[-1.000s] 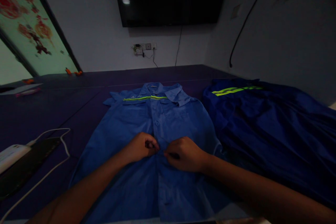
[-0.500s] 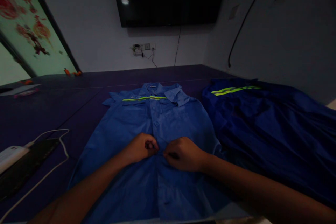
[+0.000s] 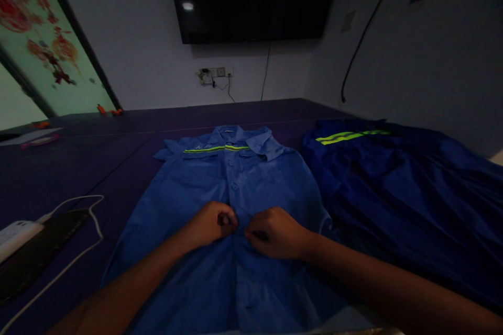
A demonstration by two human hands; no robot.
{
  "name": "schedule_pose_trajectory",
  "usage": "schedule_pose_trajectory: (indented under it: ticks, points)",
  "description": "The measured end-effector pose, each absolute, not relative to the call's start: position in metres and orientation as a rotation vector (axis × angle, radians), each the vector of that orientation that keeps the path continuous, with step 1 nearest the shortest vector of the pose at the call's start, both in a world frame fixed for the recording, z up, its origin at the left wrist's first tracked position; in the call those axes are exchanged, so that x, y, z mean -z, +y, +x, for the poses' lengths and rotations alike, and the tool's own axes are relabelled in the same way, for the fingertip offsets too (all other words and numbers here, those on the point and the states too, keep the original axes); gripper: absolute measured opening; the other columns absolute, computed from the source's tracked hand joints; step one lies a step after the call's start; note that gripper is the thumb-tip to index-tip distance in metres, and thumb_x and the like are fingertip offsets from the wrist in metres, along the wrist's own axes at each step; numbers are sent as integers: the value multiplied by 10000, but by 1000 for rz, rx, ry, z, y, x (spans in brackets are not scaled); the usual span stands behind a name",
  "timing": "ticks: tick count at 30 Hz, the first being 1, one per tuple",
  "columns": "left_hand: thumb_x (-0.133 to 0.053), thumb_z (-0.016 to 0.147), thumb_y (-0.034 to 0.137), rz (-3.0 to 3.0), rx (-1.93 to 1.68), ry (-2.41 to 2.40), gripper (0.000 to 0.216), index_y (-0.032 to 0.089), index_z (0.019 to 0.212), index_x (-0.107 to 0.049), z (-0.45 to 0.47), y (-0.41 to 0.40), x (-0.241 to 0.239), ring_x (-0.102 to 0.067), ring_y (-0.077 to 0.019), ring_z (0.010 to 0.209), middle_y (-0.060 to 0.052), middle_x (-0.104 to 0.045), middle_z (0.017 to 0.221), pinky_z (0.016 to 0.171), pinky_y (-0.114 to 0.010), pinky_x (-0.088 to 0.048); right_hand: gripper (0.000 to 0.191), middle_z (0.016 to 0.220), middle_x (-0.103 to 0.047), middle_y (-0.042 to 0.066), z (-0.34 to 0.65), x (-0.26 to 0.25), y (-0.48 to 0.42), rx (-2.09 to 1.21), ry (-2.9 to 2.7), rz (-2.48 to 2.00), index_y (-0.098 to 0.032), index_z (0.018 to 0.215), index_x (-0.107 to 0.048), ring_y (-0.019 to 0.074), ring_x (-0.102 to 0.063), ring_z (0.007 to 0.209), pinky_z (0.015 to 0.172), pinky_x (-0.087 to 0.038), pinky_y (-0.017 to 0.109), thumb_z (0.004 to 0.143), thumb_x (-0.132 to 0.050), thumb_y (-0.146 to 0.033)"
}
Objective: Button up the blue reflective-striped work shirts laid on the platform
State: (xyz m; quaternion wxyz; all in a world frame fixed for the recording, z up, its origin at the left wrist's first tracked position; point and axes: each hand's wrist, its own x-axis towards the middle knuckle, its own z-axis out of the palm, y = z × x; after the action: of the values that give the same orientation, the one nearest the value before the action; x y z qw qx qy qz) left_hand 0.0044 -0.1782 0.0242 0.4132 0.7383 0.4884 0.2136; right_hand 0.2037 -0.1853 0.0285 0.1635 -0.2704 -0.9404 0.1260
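A blue work shirt (image 3: 188, 183) with a yellow-green stripe across the chest lies spread out, front side up, collar away from me. Its upper buttons show along the front placket. My left hand (image 3: 214, 222) pinches the placket's edge near the shirt's middle. Close beside it, my right hand (image 3: 273, 233) pinches the cloth from the other side. The fingertips of both hands almost meet. Whatever button or buttonhole lies between them is too dark and small to make out.
A darker blue garment (image 3: 393, 178) with a reflective stripe lies at the right. On the left, a white charger (image 3: 18, 235) with a white cable (image 3: 96, 220) rests on a dark flat object (image 3: 51, 251). Orange items (image 3: 110, 110) sit at the far left edge of the purple surface (image 3: 129, 138).
Both hands keep their pinch on the shirt front with hardly any movement. The view has shifted very slightly.
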Motion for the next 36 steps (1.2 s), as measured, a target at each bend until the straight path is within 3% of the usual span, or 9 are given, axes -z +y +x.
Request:
schedule_pose_trajectory:
  ticks: [23, 29, 36]
  points:
    - [-520, 676, 170, 2008, -447, 1257, 139, 126, 768, -614, 9, -183, -33, -453, -79, 508, 22, -532, 571, 463, -173, -306, 157, 685, -644, 23, 202, -29, -187, -223, -2758, -812, -156, 686, -604, 103, -568, 619, 530, -298, 204, 779, -480, -181]
    - [-585, 687, 286, 2058, -443, 1267, 163, 138, 748, -615, 10, -184, -35, -435, -82, 494, 38, -493, 518, 452, -178, -285, 172, 678, -648, 27, 203, -28, -187, -200, -2747, -826, -158, 681, -609, 103, -560, 597, 521, -291, 209, 782, -473, -185]
    - [-574, 713, 307, 2055, -474, 1280, 174, 135, 716, -605, 9, -183, -30, -477, -94, 548, 11, -563, 592, 489, -180, -312, 174, 684, -649, 26, 202, -28, -187, -206, -2748, -819, -158, 694, -615, 105, -564, 611, 528, -296, 208, 786, -469, -184]
